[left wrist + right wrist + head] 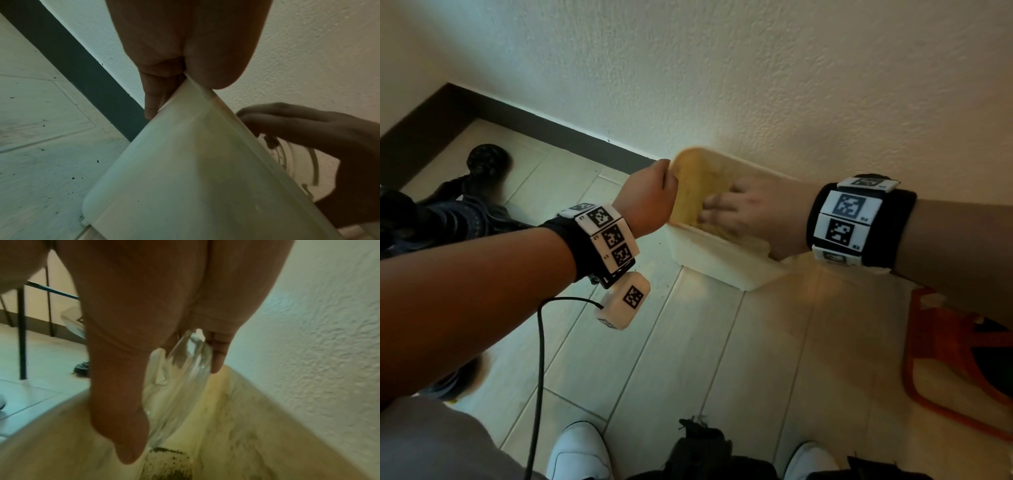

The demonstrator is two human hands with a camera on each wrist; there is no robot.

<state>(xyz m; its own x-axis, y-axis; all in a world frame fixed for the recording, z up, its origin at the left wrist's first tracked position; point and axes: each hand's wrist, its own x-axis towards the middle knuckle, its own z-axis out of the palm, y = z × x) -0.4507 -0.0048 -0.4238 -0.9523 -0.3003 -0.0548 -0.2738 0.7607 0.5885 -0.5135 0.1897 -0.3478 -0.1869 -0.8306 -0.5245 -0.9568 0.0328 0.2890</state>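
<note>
A white plastic tub leans tilted against the wall, its inside stained yellow. My left hand grips the tub's left rim; the left wrist view shows thumb and fingers pinching that rim. My right hand reaches into the tub. In the right wrist view it holds a clear, glass-like vessel between thumb and fingers, pointed down toward a dark speckled clump at the tub's bottom. The vessel's exact shape is blurred.
The textured wall runs close behind the tub, with a dark baseboard to the left. An orange frame lies on the tiled floor at right. Dark items sit far left. My white shoes and a black cable are near.
</note>
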